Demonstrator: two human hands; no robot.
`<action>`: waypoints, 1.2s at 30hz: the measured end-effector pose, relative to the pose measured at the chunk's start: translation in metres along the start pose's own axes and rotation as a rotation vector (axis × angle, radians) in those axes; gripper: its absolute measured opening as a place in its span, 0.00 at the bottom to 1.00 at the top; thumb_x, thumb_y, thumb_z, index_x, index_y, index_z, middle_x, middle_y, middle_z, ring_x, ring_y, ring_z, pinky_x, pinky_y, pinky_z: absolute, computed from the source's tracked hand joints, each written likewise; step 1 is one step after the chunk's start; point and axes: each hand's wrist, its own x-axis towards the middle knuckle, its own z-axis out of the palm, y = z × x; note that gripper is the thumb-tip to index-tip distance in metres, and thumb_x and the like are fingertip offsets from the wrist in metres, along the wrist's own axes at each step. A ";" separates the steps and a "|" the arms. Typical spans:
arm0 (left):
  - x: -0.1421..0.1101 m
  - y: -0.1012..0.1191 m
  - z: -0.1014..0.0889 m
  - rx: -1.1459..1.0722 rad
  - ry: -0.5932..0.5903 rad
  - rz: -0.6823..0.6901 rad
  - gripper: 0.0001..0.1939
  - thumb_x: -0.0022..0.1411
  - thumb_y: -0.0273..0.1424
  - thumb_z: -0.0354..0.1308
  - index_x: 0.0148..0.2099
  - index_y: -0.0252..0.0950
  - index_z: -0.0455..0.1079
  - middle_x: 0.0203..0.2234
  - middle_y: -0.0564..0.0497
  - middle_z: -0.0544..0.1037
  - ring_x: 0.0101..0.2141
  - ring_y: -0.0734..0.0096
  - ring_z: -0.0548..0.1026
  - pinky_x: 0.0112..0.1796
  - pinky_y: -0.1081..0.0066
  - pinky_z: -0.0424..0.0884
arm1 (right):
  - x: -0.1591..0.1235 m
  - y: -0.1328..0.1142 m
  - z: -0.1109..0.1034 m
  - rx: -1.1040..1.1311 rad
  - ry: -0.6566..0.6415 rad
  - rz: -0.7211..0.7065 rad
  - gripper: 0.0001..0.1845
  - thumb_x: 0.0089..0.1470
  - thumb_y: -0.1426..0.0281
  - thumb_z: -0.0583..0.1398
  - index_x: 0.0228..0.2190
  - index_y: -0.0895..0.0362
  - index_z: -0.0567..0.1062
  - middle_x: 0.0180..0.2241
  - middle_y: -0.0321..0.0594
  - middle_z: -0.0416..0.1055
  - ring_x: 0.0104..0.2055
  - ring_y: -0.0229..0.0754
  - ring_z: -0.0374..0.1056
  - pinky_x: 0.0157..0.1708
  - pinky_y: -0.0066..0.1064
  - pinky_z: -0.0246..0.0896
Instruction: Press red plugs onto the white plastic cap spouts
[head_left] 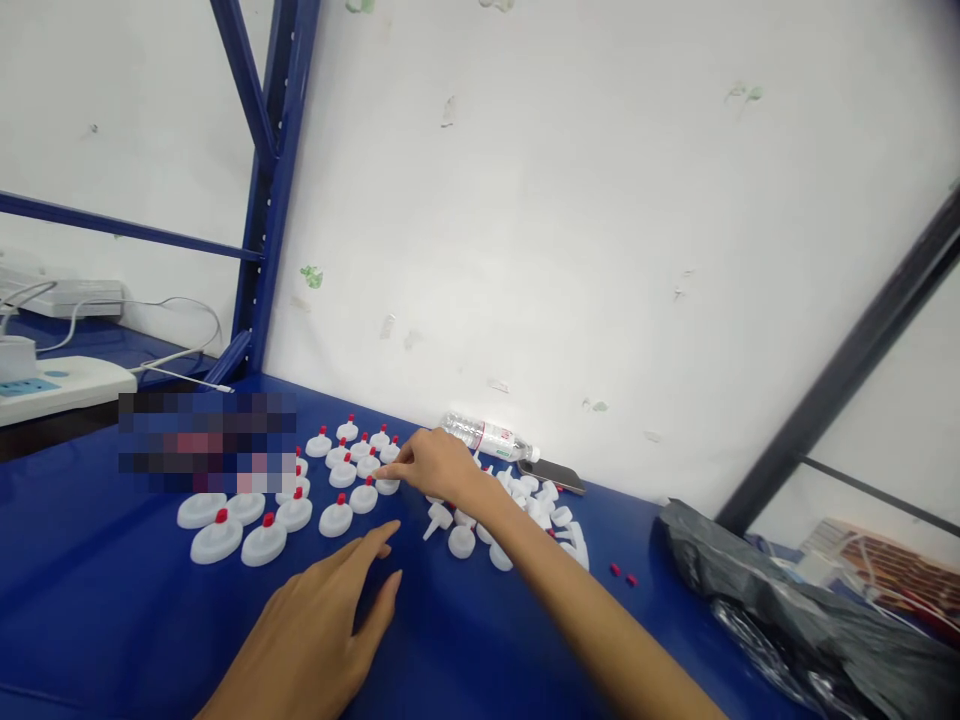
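Observation:
My right hand [435, 468] reaches over the blue table with thumb and fingers bent round the top of a white nozzle cap [387, 487], whose tip they hide. This cap stands at the right edge of a group of similar upright white caps with red tips, such as one nearer cap [335, 519]. In front of the group, my left hand [319, 610] hovers low over the table, thumb and fingers apart, holding nothing. Beneath my right forearm lies a loose pile of white nozzle caps [461, 541], partly covered by the arm.
A clear plastic bottle [487, 436] and a dark phone [553, 474] lie by the wall. Two small red tips [624, 575] are right of the pile. A black plastic bag [750, 590] lies at the right. A power strip [67, 388] is at the left, beside a blue rack post [274, 200].

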 end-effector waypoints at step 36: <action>0.003 -0.003 0.001 -0.151 0.133 0.048 0.35 0.65 0.50 0.50 0.65 0.40 0.80 0.17 0.57 0.71 0.19 0.64 0.75 0.26 0.69 0.73 | -0.106 -0.001 0.009 0.350 0.081 -0.155 0.16 0.75 0.68 0.58 0.44 0.54 0.88 0.38 0.36 0.88 0.37 0.39 0.79 0.41 0.30 0.61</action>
